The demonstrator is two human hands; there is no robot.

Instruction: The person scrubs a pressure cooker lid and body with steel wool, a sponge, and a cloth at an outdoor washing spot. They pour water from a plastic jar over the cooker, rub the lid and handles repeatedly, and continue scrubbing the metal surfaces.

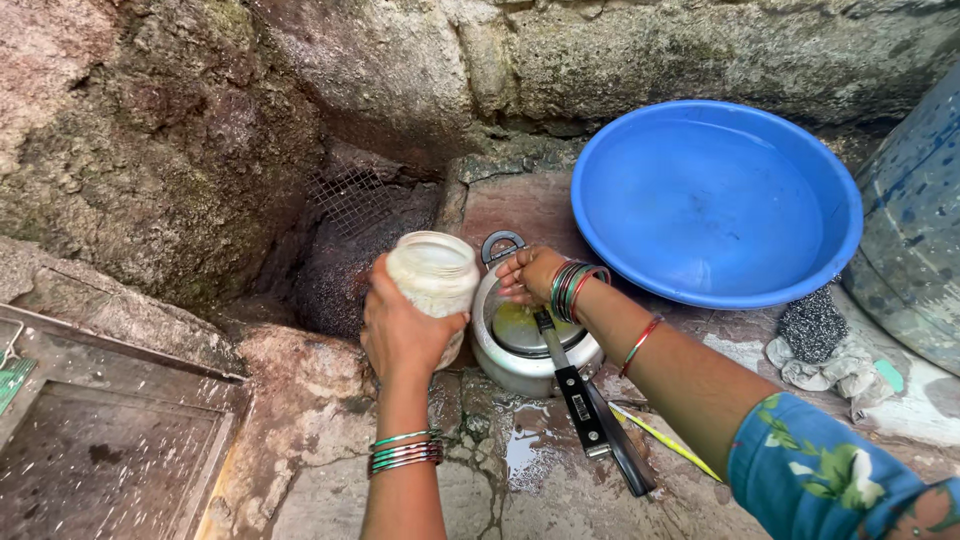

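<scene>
Cloudy glass jar point(433, 275), tilted over steel pressure cooker point(535, 345).

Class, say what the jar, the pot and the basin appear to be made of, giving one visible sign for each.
Jar: probably cloudy plastic or glass, since light passes through its whitish wall.
Pot: metal, likely aluminium or steel, going by its dull silvery sheen; its long handle looks like black plastic.
Basin: plastic, smooth and evenly bright blue.
</scene>
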